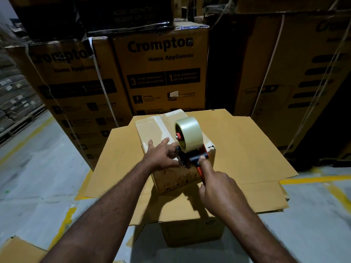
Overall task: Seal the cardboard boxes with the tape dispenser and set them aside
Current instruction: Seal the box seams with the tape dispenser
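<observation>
while the tape dispenser (190, 150) sits at the near end of the small box (152, 130) on a flat cardboard sheet (247, 149) | right hand (218, 188) wraps its handle, thumb on top | left hand (161, 156) rests on the box top, fingers spread | best: pin the box, pull steady along the seam | count: one small box, one dispenser, two hands

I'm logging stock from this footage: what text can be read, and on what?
"Crompton": middle tall brown cardboard carton, top.
"Home Appliances": same carton, beneath.
"3 YEARS WARRANTY ON PUMP & MOTOR", "1 YEAR WARRANTY ON THE PRODUCT": its black band.
"Crompton": left brown carton, blurred, crossed by a strap.
Unreadable: black-wrapped top box, right carton, small brown cardboard box side print.
</observation>
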A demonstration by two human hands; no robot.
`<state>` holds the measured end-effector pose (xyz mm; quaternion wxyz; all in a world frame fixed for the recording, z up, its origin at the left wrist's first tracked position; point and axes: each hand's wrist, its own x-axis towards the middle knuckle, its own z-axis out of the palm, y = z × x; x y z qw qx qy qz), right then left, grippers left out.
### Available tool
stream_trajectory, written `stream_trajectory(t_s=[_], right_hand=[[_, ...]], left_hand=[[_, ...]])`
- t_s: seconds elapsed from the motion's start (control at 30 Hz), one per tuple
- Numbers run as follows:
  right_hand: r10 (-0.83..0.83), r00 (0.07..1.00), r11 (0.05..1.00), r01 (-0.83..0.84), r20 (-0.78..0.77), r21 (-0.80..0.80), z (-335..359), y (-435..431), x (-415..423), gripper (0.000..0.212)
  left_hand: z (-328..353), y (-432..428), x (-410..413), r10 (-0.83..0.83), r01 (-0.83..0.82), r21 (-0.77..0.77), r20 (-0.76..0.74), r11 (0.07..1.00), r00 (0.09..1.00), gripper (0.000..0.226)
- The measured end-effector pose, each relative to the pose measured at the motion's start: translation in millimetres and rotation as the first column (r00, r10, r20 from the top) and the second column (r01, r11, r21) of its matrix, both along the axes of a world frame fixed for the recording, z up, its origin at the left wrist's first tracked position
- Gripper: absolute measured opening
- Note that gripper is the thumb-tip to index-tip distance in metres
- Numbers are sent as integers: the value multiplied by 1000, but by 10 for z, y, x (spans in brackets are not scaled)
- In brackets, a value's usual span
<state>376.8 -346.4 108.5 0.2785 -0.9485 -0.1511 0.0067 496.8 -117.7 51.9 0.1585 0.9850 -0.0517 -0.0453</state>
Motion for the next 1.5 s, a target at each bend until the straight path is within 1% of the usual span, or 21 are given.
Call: stream_trajectory(t_s=[0.07,0.1,0.23,0.37,0.47,0.6,0.73,0.77,0.83,0.9,0.93,0.97,1.0,1.03,1.07,1.1,1.2,1.27,1.33,1.43,1.5], right_hand=[[-6,1000,1000,6,3,7,-34,-24,-36,65],[-13,1000,1000,13,6,8,-51,-34,-62,66],[-41,999,999,41,-12,4,-121,-40,-202,70],[-80,995,997,80,-51,-4,-213,-33,-317,68],[-90,992,996,90,-90,-5,-249,-43,-340,69],[-83,990,997,83,-111,-1,-250,-61,-349,70],[-93,992,996,94,-80,10,-241,-57,-341,69],[-95,993,995,96,-76,11,-249,-53,-335,70],[-100,992,995,101,-79,6,-286,-32,-326,70],[-105,991,994,105,-89,-1,-348,-3,-318,70],[-110,990,994,110,-92,-1,-383,6,-305,70],[-115,989,993,115,-92,-2,-420,7,-287,70],[-118,989,993,118,-89,-3,-454,5,-268,70],[-121,989,993,121,-87,-3,-481,-1,-254,70],[-122,989,992,123,-85,-3,-502,-3,-242,71],[-123,989,992,123,-82,-3,-521,-4,-231,71],[-132,988,991,132,-74,-7,-543,15,-205,72],[-128,989,992,127,-69,-12,-551,32,-193,73],[-116,992,993,114,-58,-32,-568,60,-187,74],[-114,992,991,109,-53,-80,-609,91,-149,76],[-115,991,992,111,-68,-68,-623,119,-126,75]], left_hand=[[-44,15,14,-28,28,18,11,999,1000,66],[-61,15,16,-47,47,23,19,999,999,64],[-53,-43,-59,-118,115,39,73,993,990,50],[-45,-52,-127,-302,277,160,167,948,939,32],[-56,-38,-120,-357,318,204,196,926,913,38],[-59,-31,-82,-383,347,205,179,915,906,50],[-13,-2,-53,-335,320,115,146,940,931,59],[-2,1,-46,-316,305,101,128,947,940,58],[52,-32,-52,-272,261,127,78,957,959,51],[143,-116,-84,-224,226,124,-27,966,974,40],[193,-158,-93,-212,218,71,-82,973,974,37],[236,-178,-96,-182,179,-29,-126,983,975,36],[266,-179,-85,-122,96,-160,-161,982,979,37],[284,-170,-73,-48,-4,-276,-180,961,982,36],[289,-158,-52,14,-79,-350,-183,934,983,33],[282,-154,-25,42,-97,-366,-156,926,987,28],[205,-206,31,76,-86,-279,-46,956,996,21],[197,-260,41,95,-98,-238,-24,966,995,16],[191,-266,69,106,-112,-218,-41,969,994,16],[197,-234,102,122,-146,-253,-108,957,987,16],[178,-202,129,137,-171,-250,-147,953,980,20]])
